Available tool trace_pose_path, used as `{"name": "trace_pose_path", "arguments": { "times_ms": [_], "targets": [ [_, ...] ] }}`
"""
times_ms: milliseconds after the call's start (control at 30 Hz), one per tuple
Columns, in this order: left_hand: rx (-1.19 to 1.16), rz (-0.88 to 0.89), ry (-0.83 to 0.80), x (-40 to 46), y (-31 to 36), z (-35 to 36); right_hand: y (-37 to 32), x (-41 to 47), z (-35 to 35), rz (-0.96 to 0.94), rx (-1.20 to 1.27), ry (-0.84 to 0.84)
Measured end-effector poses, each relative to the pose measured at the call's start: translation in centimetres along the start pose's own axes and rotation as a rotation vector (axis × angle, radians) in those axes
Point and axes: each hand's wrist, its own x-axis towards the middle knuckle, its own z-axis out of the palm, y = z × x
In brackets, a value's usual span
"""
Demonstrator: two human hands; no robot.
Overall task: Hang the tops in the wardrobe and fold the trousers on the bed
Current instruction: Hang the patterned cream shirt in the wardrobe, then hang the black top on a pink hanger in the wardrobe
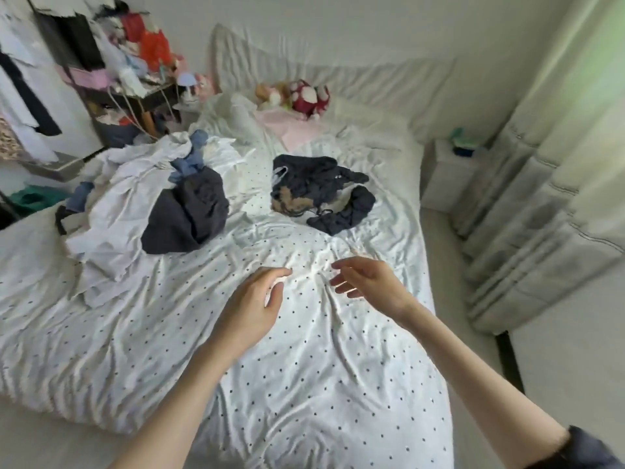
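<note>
Clothes are spread over the bed (236,367), whose dotted sheet is left bare in the near half, probably as room for folding. A large pale heap (115,211) with a dark grey garment (189,214) on its near side lies at the left, beside the hanging rail (23,96), which is cut off by the frame edge; whether a wardrobe stands there cannot be made out. A smaller dark tangle (321,191) is set apart towards the middle. Tops cannot be told from trousers in either pile. Both hands are held low over the bare sheet, well short of the piles: the left hand (253,306) with fingers loosely curled, the right hand (368,282) with fingers spread, nothing gripped.
</note>
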Motion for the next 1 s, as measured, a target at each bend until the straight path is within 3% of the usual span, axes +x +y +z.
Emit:
{"name": "trace_pose_path", "arguments": {
  "times_ms": [333,533,700,800,1000],
  "targets": [
    [-0.032,0.122,-0.187,8.2,12.0,18.2,10.4,-2.7,-20.1,0.062,-0.014,0.191],
    [-0.112,-0.064,-0.129,12.6,18.9,32.5,18.0,-0.4,-34.3,0.076,-0.072,0.09],
    [-0.126,-0.187,-0.104,15.1,21.7,37.9,20.5,1.7,-41.8,0.086,-0.113,0.017],
    [-0.145,-0.253,-0.092,16.8,22.6,39.8,21.7,4.6,-44.5,0.095,-0.106,0.002],
    [-0.065,-0.311,-0.087,22.4,21.4,42.6,23.6,13.6,-45.6,0.126,-0.119,-0.18]
  ]
}}
